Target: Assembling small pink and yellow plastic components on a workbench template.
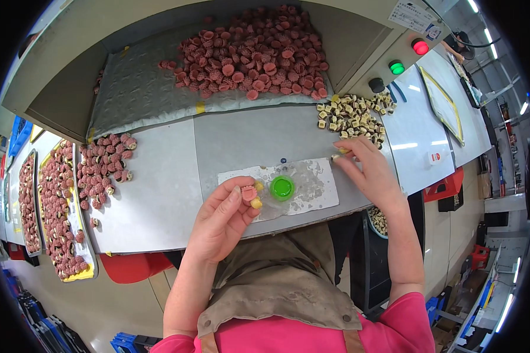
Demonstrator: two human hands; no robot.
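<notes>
Head view: a small pink cup (249, 193) is pinched by the left hand (219, 219), left of the round green thing (282, 188). A small pale piece (335, 157) is pinched by the right hand (372, 176), near the little blocks (352, 119).

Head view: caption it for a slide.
Left grip holds a pink shell beside a green dish; right grip near pale cubes.

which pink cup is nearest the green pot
The pink cup in the left hand, just left of the green pot; the heap lies at the back, other pink pieces further left.
</notes>
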